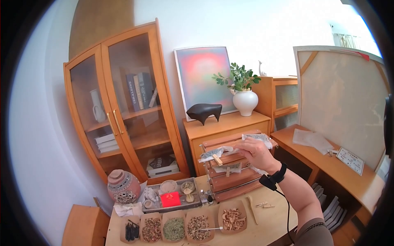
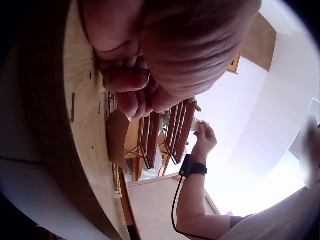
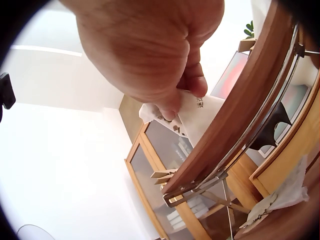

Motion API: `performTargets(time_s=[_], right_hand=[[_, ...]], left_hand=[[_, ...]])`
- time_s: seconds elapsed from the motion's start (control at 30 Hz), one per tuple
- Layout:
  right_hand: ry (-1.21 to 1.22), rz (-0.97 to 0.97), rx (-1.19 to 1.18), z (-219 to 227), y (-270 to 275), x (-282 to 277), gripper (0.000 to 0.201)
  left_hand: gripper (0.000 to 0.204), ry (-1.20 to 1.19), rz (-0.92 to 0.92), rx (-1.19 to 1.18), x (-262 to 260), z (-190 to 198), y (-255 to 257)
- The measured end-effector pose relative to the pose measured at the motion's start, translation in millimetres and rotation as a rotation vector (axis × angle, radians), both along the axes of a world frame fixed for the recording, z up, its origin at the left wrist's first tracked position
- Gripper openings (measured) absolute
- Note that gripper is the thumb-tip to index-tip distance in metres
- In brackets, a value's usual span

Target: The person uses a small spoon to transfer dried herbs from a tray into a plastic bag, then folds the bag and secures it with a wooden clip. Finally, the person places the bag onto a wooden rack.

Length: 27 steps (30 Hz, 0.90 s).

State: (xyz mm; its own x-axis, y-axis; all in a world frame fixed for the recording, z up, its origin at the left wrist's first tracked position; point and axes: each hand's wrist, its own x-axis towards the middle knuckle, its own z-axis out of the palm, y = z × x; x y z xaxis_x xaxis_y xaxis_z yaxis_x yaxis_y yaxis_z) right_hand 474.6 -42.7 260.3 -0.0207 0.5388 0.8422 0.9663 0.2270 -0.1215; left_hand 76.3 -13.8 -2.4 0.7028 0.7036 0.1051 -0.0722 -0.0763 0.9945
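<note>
My right hand [image 1: 258,155] is raised at the top of a slatted brown wooden rack [image 1: 234,180]. In the right wrist view its thumb and fingers pinch a white sachet [image 3: 197,115], printed with dark characters, beside the top slat. Another filled sachet [image 1: 215,153] lies on the rack with a wooden clothespin [image 1: 217,160] on it. A lower sachet [image 1: 234,167] has a clothespin too. Low by the table edge, my left hand [image 2: 185,50] shows loosely curled fingers in the left wrist view, with nothing seen in them; the head view leaves it out.
Several paper trays of dried herbs [image 1: 174,229] line the table front, a thin white spoon [image 1: 211,228] lying across one. Behind them stands a grey tray [image 1: 197,203] with a red packet [image 1: 170,199]. Loose clothespins [image 1: 269,206] lie right. A patterned jar [image 1: 123,186] stands left.
</note>
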Motion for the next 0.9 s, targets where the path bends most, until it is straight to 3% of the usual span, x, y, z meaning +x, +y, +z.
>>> performTargets(time_s=[0.3,0.57,0.9], right_hand=[[-0.112,-0.017,-0.174,-0.7,6.3,-4.2,0.020],[-0.157,-0.015,-0.275,-8.2,16.3,-7.1,0.045],[-0.111,0.061,-0.245,-2.6,14.1,-4.4,0.041]], left_hand=[[0.012,-0.013,-0.007,0.057,-0.2,10.4,-1.6],[0.013,-0.017,-0.026,0.026,-1.4,8.2,-0.3],[0.012,-0.033,-0.048,-0.076,-1.4,9.4,-0.4]])
